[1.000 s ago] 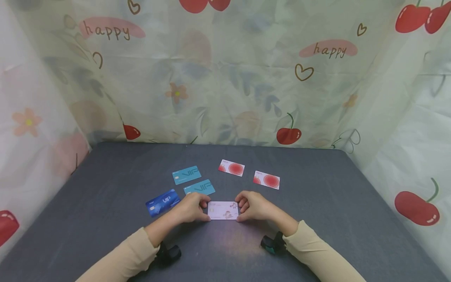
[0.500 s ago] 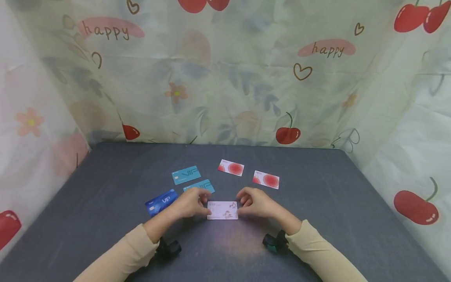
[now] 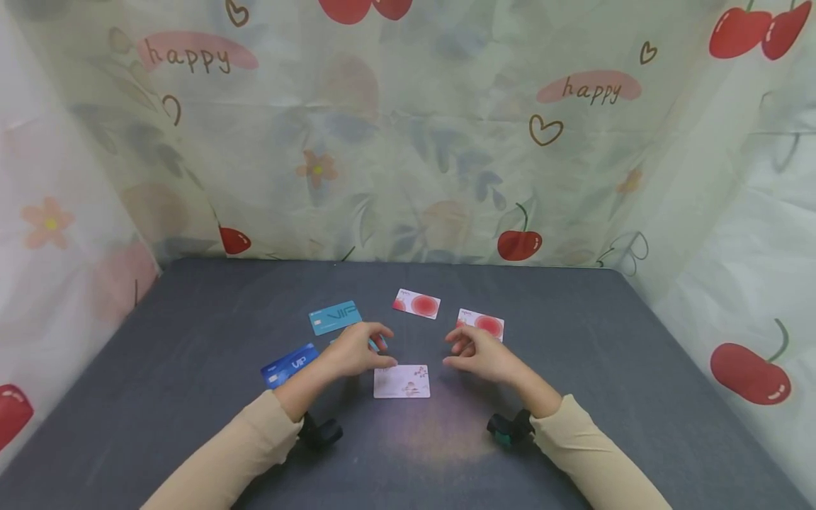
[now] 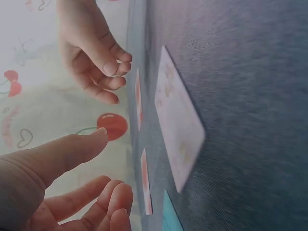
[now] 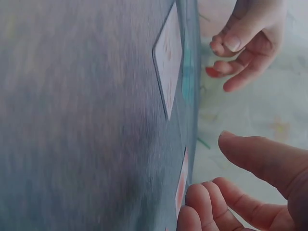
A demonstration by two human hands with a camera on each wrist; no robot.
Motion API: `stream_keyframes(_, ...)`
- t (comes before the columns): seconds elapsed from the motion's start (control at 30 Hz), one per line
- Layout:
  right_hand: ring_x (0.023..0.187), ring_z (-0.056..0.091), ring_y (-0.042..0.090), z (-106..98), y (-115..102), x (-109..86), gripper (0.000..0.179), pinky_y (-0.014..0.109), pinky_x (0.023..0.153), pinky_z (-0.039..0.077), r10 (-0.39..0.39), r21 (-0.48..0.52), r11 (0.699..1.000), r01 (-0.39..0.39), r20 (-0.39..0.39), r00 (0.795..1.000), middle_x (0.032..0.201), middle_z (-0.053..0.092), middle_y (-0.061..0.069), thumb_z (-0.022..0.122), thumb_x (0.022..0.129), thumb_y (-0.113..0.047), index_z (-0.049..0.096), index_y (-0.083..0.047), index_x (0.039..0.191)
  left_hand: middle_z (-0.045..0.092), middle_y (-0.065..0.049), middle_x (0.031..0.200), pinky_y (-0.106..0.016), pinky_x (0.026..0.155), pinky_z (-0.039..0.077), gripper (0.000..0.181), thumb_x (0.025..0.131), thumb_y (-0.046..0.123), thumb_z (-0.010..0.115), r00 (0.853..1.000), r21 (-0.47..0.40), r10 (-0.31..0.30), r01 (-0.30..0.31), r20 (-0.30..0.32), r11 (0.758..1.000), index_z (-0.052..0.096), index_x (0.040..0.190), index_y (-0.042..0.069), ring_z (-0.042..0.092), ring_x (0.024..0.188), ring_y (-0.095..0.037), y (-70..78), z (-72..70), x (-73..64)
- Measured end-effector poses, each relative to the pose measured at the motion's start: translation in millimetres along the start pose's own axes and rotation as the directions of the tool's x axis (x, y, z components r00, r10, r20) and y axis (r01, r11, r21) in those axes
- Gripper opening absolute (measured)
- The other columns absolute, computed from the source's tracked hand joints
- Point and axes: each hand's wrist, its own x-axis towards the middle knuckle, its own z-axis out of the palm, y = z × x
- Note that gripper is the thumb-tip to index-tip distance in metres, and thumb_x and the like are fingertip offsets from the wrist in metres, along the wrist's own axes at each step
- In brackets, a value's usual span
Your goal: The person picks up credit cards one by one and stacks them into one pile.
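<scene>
A pale pink card point(image 3: 401, 382) with a small floral print lies flat on the table between the hands. My left hand point(image 3: 360, 349) hovers at its upper left, fingers loosely bent, thumb apart from them, holding nothing; it covers most of a teal VIP card. To the card's right, my right hand point(image 3: 484, 354) is likewise raised and holds nothing, overlapping the lower edge of a white card with red circles point(image 3: 482, 322). In the left wrist view the pink card point(image 4: 178, 120) lies below both hands, and the thumb and fingers point(image 4: 110, 197) are spread apart.
Another teal VIP card point(image 3: 334, 317) lies behind the left hand, and a dark blue VIP card point(image 3: 289, 363) lies beside the left wrist. A second white and red card point(image 3: 417, 304) lies farther back. The dark grey table point(image 3: 574, 439) ends at a printed curtain point(image 3: 408, 127).
Both hands have let go of the pink card's ends and lifted away. The left hand moved up and forward over the teal card; the right moved up and to the right. The card stays put.
</scene>
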Motion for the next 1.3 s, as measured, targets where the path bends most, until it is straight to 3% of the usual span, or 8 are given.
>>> stream_keyframes(0.37,0.075,0.057,0.014,-19,26,4.6,0.035,0.024,0.065,0.046,0.094,-0.01,0.995,-0.096,-0.084,0.992,0.088,0.062,0.012,0.072,0.079,-0.014,0.059,0.003,0.107,0.066,-0.009,0.091,-0.023,0.064,0.047,0.043,0.076,0.018,0.075,1.0,-0.013,0.02,-0.02,0.012,1.0,0.063,0.113,0.001,0.058,0.078,-0.017,18.2,5.2,29.2)
stream_keyframes(0.63,0.076,0.053,0.016,-32,43,4.6,0.041,0.023,0.064,0.044,0.189,-0.01,0.981,-0.192,-0.122,0.974,0.089,0.06,0.012,0.074,0.078,-0.017,0.058,0.005,0.109,0.068,-0.009,0.09,-0.021,0.065,0.045,0.041,0.076,0.019,0.075,0.996,-0.016,0.083,-0.082,0.032,0.996,0.064,0.111,0.001,0.058,0.075,-0.014,22.3,20.0,53.6)
stream_keyframes(0.83,0.073,0.053,0.015,-43,52,3.6,0.043,0.025,0.063,0.044,0.229,-0.023,0.972,-0.234,-0.134,0.964,0.087,0.061,0.011,0.074,0.079,-0.017,0.058,0.006,0.11,0.067,-0.009,0.09,-0.021,0.069,0.044,0.04,0.076,0.017,0.075,0.995,-0.016,0.091,-0.091,0.036,0.996,0.064,0.111,0.0,0.058,0.077,-0.015,24.5,31.7,72.0)
stream_keyframes(1.07,0.072,0.053,0.013,-50,61,3.7,0.043,0.024,0.063,0.044,0.256,-0.033,0.964,-0.263,-0.139,0.957,0.089,0.064,0.014,0.073,0.078,-0.017,0.058,0.007,0.111,0.066,-0.009,0.088,-0.018,0.063,0.04,0.04,0.076,0.018,0.076,0.995,0.007,0.103,-0.103,0.019,0.995,0.064,0.109,0.0,0.053,0.072,-0.011,29.2,41.9,88.8)
stream_keyframes(1.2,0.07,0.053,0.013,-54,63,3.6,0.045,0.024,0.062,0.044,0.284,-0.026,0.957,-0.29,-0.14,0.949,0.087,0.063,0.014,0.074,0.077,-0.016,0.056,0.008,0.111,0.066,-0.011,0.089,-0.02,0.066,0.043,0.041,0.074,0.018,0.076,0.997,0.014,0.072,-0.072,0.014,0.997,0.065,0.11,0.001,0.055,0.074,-0.014,31.6,49.0,99.7)
stream_keyframes(1.3,0.072,0.053,0.014,-58,65,4.4,0.046,0.023,0.063,0.044,0.308,-0.034,0.949,-0.315,-0.13,0.942,0.087,0.061,0.013,0.074,0.077,-0.016,0.055,0.008,0.112,0.067,-0.009,0.091,-0.026,0.072,0.047,0.045,0.073,0.022,0.078,0.999,0.006,0.033,-0.033,0.022,0.999,0.064,0.111,0.003,0.059,0.079,-0.017,26.6,57.5,115.4)
